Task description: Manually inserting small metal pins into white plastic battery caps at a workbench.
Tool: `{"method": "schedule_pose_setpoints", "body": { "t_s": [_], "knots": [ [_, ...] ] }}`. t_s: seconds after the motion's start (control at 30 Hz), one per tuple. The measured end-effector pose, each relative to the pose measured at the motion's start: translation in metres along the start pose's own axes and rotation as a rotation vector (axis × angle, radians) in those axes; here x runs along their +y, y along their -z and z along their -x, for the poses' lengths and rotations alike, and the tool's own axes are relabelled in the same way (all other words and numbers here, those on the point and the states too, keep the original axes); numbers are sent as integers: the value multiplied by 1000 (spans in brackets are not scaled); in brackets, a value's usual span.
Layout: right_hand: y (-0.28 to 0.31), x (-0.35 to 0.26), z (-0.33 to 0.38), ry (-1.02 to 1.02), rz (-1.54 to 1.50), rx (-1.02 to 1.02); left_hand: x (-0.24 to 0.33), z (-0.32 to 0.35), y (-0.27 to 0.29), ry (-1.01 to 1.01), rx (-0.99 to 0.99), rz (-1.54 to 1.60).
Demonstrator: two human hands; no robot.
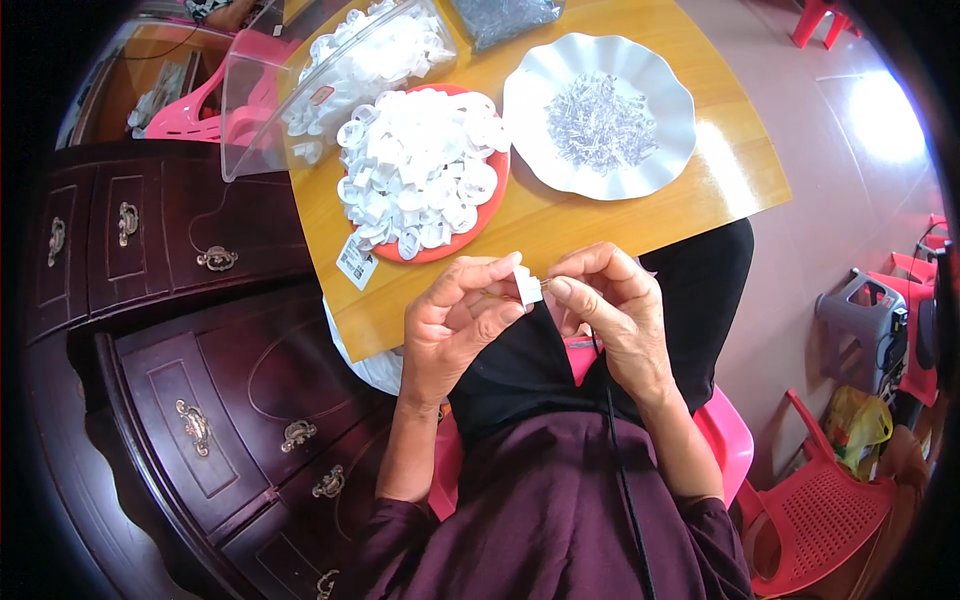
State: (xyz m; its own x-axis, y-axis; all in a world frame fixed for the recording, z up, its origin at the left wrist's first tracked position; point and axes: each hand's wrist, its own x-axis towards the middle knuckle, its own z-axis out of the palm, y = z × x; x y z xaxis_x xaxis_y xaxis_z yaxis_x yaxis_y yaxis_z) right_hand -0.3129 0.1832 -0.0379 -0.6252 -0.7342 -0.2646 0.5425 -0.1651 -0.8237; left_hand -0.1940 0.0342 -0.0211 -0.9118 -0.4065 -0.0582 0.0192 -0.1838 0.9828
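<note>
Above my lap, close to the table's near edge, my left hand [462, 315] pinches a small white plastic part [526, 286] between thumb and fingertips. From the other side my right hand [615, 315] meets it, thumb and forefinger pressed together on a thin, brass-coloured piece [545, 283] at the part's edge. Its exact kind is too small to make out. Beyond my left hand, a red-orange plate [487, 222] carries a heap of similar white plastic parts [420, 165]. To its right stands a white scalloped dish [530, 150] with many small clear pieces [600, 122] inside.
A clear plastic bin [250, 130] of white parts leans at the back left of the wooden table [560, 235]. Behind the dish lies a bag of dark pieces [505, 18]. Dark drawers [190, 350] flank my left; a pink chair [825, 510] and grey stool [858, 325] stand right.
</note>
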Motion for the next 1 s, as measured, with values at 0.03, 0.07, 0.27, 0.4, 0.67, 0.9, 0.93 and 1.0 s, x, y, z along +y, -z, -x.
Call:
{"method": "schedule_pose_setpoints", "body": {
  "t_s": [0.03, 0.07, 0.27, 0.4, 0.67, 0.9, 0.93, 1.0],
  "knots": [
    [1, 0, 0, 2, 2, -2, 1, 0, -1, -3, 0, 1],
    [3, 1, 0, -12, -36, -14, 3, 0, -3, 23, 11, 1],
    [5, 2, 1, -28, -72, -34, 2, -2, -8, -19, 32, -36],
    [6, 0, 2, -29, -83, -37, 0, -4, -8, -58, 7, -90],
    [8, 3, -1, -5, -11, -35, -7, -9, -7, -48, 9, -105],
    [1, -33, -31, -122, 89, -44, 19, -46, 3, -23, -20, -95],
    [3, -39, -34, 59, 333, -21, 25, -51, 4, -27, -27, -137],
    [10, -53, -50, 386, 813, 85, 48, -73, 15, -96, 27, -296]
  ]
}}
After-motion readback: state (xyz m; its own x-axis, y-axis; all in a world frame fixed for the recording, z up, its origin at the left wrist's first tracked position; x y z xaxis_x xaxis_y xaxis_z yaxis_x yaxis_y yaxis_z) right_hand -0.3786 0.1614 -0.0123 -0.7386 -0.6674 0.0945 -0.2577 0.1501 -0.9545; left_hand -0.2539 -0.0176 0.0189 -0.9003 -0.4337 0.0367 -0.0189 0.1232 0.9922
